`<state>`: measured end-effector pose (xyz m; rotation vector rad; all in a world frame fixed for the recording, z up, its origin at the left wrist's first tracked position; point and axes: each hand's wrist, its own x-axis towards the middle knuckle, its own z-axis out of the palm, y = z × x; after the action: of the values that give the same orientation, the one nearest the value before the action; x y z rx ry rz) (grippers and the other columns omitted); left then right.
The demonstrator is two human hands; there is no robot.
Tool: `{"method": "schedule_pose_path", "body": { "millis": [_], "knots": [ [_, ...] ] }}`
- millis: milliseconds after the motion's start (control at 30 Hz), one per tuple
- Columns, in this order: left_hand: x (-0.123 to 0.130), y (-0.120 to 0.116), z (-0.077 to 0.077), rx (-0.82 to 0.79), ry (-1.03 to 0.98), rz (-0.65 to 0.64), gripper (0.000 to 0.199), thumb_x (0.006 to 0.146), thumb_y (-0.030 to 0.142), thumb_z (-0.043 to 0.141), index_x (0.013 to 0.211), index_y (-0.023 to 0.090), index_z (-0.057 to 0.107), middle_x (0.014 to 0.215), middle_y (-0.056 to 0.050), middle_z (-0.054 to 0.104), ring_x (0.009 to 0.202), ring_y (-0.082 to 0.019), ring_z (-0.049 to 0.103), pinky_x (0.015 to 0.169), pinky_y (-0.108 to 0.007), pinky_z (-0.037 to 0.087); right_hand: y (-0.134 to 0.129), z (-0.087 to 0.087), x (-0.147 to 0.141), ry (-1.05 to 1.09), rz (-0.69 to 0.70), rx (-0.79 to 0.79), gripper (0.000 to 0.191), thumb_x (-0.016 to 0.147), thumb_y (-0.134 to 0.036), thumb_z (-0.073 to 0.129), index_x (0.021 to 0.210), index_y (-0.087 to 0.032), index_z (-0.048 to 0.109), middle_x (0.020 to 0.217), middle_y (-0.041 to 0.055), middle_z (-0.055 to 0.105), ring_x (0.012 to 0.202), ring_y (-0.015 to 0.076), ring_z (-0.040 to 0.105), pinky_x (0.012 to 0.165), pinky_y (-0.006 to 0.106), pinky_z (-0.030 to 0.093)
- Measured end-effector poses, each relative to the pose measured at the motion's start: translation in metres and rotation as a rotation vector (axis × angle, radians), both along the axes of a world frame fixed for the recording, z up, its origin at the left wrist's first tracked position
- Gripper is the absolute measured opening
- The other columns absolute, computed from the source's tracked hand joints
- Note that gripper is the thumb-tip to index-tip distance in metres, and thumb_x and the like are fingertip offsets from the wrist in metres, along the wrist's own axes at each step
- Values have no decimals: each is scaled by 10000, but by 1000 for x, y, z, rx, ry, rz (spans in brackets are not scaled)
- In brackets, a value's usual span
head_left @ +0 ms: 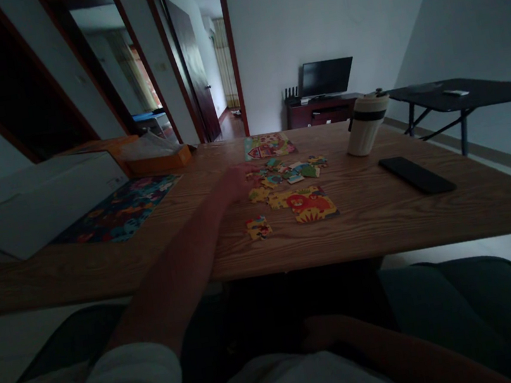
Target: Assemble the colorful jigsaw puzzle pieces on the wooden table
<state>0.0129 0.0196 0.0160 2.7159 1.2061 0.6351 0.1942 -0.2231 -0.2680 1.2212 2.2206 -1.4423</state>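
Note:
My left hand (241,182) reaches over the table to the left edge of a loose heap of jigsaw puzzle pieces (298,172). Its fingers look stretched out and apart at the pieces; nothing shows held in them. Nearer to me lies a joined puzzle section (310,204) with a red lion on yellow, and yellow pieces run off its left side. A small joined cluster of puzzle pieces (259,228) sits apart, closer to the table edge. My right hand (317,332) rests low in my lap, below the table, too dark to make out its fingers.
Behind the heap lies a colourful picture sheet (270,145). A cream tumbler (367,123) and a black phone-like slab (415,174) are on the right. At left are a white box (45,200), a dark blue picture puzzle (118,209) and an orange box (159,161).

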Motion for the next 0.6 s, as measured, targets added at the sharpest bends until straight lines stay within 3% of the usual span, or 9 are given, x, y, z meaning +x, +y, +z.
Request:
{"method": "schedule_pose_path", "body": {
  "millis": [100,233,367,467,600],
  "knots": [
    [-10,-1,11,14,-72,71,353,1003,296,515,1264,137,692,1345,-117,680,1232,-203,613,1102,-328,427,-5,-4,5,-70,13,24,284,876,-314,575,992,-195,805,987,94,778,912,278,734,721,354,546],
    [-18,-6,29,-85,-14,178,420,1014,383,490,1334,170,658,1324,-103,691,1132,-213,644,992,-333,478,-16,0,14,-32,-115,37,368,905,-328,542,1145,-179,777,1128,125,767,1008,279,730,796,347,542],
    [-22,-23,38,-336,313,16,533,904,511,633,1343,209,649,1255,-79,719,1043,-232,671,909,-326,486,-20,20,28,74,-196,97,535,867,-348,611,1371,-178,666,1338,143,688,1164,305,680,921,373,531],
    [-26,-45,34,-466,478,-40,749,700,617,790,1327,234,643,1139,-65,740,974,-249,681,817,-304,489,-17,67,42,109,-144,222,746,873,-431,641,1549,-155,487,1598,170,427,1420,347,470,1144,435,383],
    [-29,-72,25,-501,553,36,769,577,684,829,1194,252,674,1076,-56,737,911,-261,676,737,-312,476,-18,177,58,136,-9,119,616,931,-532,593,1470,-235,597,1432,118,629,1277,316,612,1063,430,470]
  ]
}}
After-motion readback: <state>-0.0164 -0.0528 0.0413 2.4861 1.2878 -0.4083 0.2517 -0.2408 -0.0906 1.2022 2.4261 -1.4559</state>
